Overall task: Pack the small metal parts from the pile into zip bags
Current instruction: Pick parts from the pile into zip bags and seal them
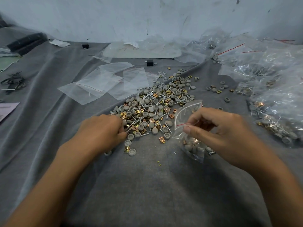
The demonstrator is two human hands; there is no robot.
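A pale blue-grey wall (147, 17), scuffed and streaked with dark marks, rises at the back. A wrinkled grey cloth (147, 185) covers the work surface, its long folds running toward the wall. At far left a patch of green surface (6, 62) shows. The light is soft, even and cool.

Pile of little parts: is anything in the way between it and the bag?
Nothing visible. The right hand pinches the bag, mouth open, right beside the pile, and the left hand pinches a screw at its edge.
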